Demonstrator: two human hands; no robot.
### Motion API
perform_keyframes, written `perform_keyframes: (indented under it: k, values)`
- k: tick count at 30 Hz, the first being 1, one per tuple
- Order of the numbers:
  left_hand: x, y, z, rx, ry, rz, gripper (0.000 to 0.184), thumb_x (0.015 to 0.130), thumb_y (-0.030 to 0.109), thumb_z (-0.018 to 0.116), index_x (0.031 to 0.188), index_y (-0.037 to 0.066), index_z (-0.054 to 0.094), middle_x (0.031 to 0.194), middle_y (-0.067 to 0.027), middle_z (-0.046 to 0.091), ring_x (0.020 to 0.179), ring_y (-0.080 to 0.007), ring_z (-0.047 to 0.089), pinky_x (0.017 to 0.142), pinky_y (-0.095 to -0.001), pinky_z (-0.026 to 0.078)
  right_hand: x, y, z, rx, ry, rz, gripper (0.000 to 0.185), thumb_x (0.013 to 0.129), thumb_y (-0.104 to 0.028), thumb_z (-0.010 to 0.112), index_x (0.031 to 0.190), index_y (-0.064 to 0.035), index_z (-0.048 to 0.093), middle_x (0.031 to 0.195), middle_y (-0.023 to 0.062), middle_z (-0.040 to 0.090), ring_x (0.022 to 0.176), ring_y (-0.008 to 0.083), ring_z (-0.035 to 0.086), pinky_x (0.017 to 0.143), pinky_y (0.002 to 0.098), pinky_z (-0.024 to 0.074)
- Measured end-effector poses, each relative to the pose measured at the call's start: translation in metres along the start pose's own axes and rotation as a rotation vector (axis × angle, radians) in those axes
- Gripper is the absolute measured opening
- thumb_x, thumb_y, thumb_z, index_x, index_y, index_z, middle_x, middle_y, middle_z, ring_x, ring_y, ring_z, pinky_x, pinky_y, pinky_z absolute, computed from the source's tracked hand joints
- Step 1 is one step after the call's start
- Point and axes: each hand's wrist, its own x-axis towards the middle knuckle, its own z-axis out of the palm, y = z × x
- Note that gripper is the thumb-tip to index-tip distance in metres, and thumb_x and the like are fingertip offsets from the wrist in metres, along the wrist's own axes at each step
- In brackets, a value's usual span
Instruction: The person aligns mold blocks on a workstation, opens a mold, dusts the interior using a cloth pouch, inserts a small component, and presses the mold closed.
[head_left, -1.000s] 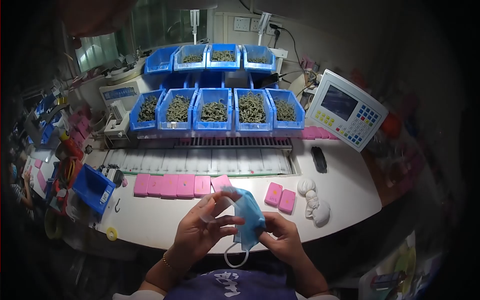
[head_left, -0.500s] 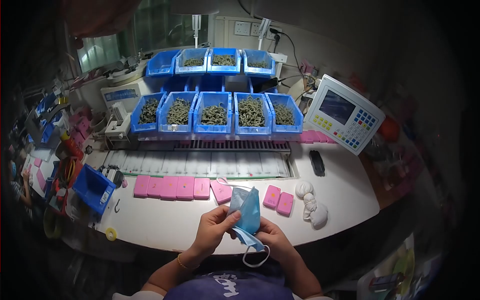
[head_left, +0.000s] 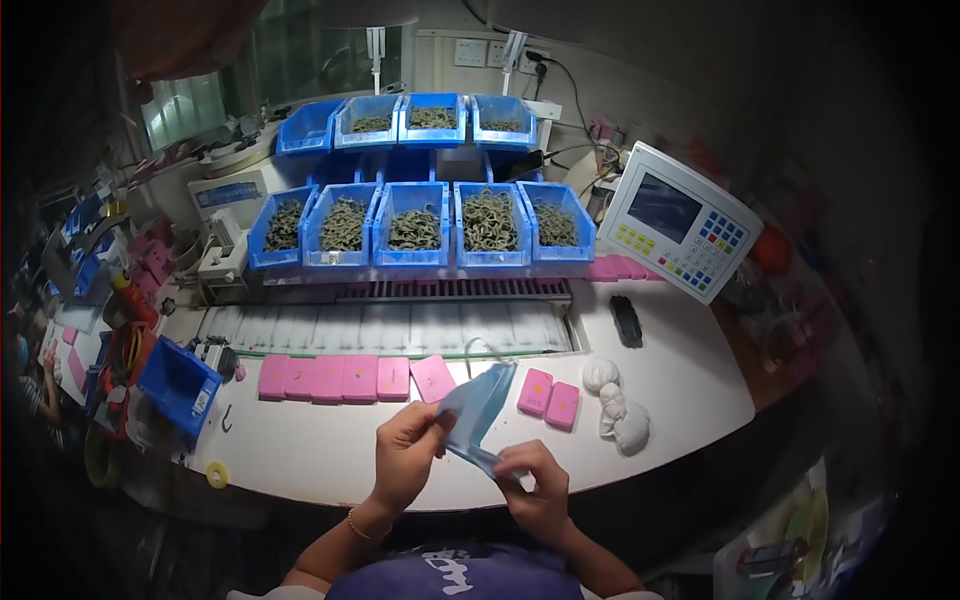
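A light blue face mask is held up over the front of the white table. My left hand pinches its left edge between thumb and fingers. At the mask's lower right corner, my right hand is closed on the fabric. One white ear loop sticks up from the top of the mask. Behind the hands lies a row of pink blocks, with a tilted pink block at its right end. Two more pink blocks are to the right of the mask.
Blue bins of dark green pieces stand on racks at the back. A control panel is at the right, near a black object and a white cloth bundle. At left are a blue bin and a yellow ring.
The mask has been turned and spread between my hands, its ear loop now at the top. My right hand has shifted along to its lower corner, and my left has changed its hold.
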Motion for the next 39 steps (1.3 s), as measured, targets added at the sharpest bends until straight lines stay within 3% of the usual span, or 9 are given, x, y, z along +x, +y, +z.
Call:
perform_keyframes:
  k: [5, 8, 12, 16, 17, 22, 27, 34, 39]
  values:
    - [0.014, 0.002, -0.011, 0.228, 0.064, 0.23, 0.021, 0.091, -0.003, 0.066, 0.111, 0.0, 0.073, 0.081, -0.0025, 0.061, 0.07, -0.0083, 0.055, 0.063, -0.0233, 0.045, -0.039, 0.015, -0.004, 0.041, 0.038, 0.379, 0.029, 0.082, 0.001, 0.074, 0.109, -0.0008, 0.062, 0.113, 0.015, 0.063, 0.108, 0.0234, 0.06, 0.098, 0.0346, 0.0453]
    - [0.019, 0.029, -0.012, 0.501, -0.162, 0.216, 0.029, 0.085, -0.007, 0.065, 0.111, 0.001, 0.073, 0.083, -0.0056, 0.063, 0.073, -0.0112, 0.059, 0.066, -0.0242, 0.047, -0.023, -0.015, -0.017, -0.178, 0.346, 0.081, 0.045, 0.075, -0.012, 0.082, 0.115, -0.006, 0.062, 0.129, 0.0165, 0.056, 0.126, 0.0319, 0.051, 0.108, 0.0501, 0.038]
    - [0.018, 0.055, 0.005, 0.588, -0.584, 0.173, 0.027, 0.08, -0.004, 0.066, 0.106, 0.003, 0.07, 0.085, -0.0106, 0.063, 0.077, -0.0232, 0.065, 0.069, -0.0327, 0.052, 0.009, -0.058, -0.037, -0.962, -0.052, -0.332, 0.055, 0.079, -0.026, 0.08, 0.127, -0.0101, 0.059, 0.142, 0.0108, 0.048, 0.14, 0.031, 0.037, 0.113, 0.0682, 0.0212]
    - [0.016, 0.083, 0.013, 0.596, -0.716, 0.214, 0.02, 0.08, 0.0, 0.068, 0.099, 0.005, 0.063, 0.086, -0.0103, 0.062, 0.08, -0.0289, 0.064, 0.071, -0.0377, 0.052, 0.032, -0.063, -0.058, -0.727, -0.393, -0.156, 0.029, 0.087, -0.02, 0.073, 0.115, -0.014, 0.068, 0.096, 0.0082, 0.069, 0.099, 0.0207, 0.067, 0.094, 0.0475, 0.0512]
    - [0.016, 0.093, 0.013, 0.631, -0.711, 0.245, 0.019, 0.078, 0.0, 0.069, 0.094, 0.005, 0.06, 0.086, -0.0097, 0.061, 0.08, -0.0284, 0.063, 0.07, -0.0389, 0.052, 0.033, -0.066, -0.06, -0.702, -0.326, -0.202, 0.025, 0.085, -0.016, 0.077, 0.108, -0.0111, 0.07, 0.067, 0.0052, 0.064, 0.062, 0.0195, 0.068, 0.063, 0.0331, 0.0556]
    - [0.003, 0.133, -0.001, 0.791, -0.604, 0.501, 0.019, 0.075, 0.001, 0.069, 0.09, 0.007, 0.059, 0.084, -0.0078, 0.059, 0.074, -0.0269, 0.061, 0.066, -0.037, 0.051, 0.016, -0.113, -0.079, -0.148, -0.028, 0.112, 0.024, 0.09, -0.024, 0.075, 0.103, -0.005, 0.069, 0.063, 0.0098, 0.064, 0.049, 0.023, 0.064, 0.048, 0.0333, 0.0513]
    - [-0.001, 0.18, 0.016, 0.813, -0.786, 0.392, 0.018, 0.078, 0.004, 0.073, 0.095, 0.005, 0.068, 0.089, -0.0102, 0.067, 0.086, -0.0243, 0.069, 0.074, -0.033, 0.056, 0.049, -0.109, -0.056, -0.683, 0.037, -0.709, 0.022, 0.084, -0.011, 0.078, 0.1, 0.0004, 0.067, 0.078, 0.01, 0.063, 0.061, 0.0211, 0.06, 0.051, 0.0287, 0.0467]
    - [-0.012, 0.204, 0.009, 0.628, -0.715, 0.656, 0.014, 0.075, 0.002, 0.072, 0.087, 0.002, 0.066, 0.072, -0.0061, 0.06, 0.06, -0.0176, 0.056, 0.052, -0.0314, 0.044, 0.045, -0.176, -0.087, -0.049, -0.291, 0.016, 0.009, 0.093, -0.009, 0.068, 0.089, -0.0007, 0.067, 0.062, 0.0074, 0.064, 0.046, 0.0199, 0.06, 0.041, 0.0298, 0.0432]
    - [-0.022, 0.261, -0.021, 0.707, -0.914, 0.53, 0.018, 0.08, 0.016, 0.075, 0.093, 0.003, 0.077, 0.061, -0.0009, 0.061, 0.047, -0.0093, 0.053, 0.042, -0.0242, 0.023, 0.072, -0.186, -0.107, 0.46, -0.519, -0.066, 0.015, 0.097, -0.006, 0.058, 0.093, 0.0063, 0.064, 0.058, 0.0052, 0.06, 0.039, 0.014, 0.054, 0.034, 0.0279, 0.0342]
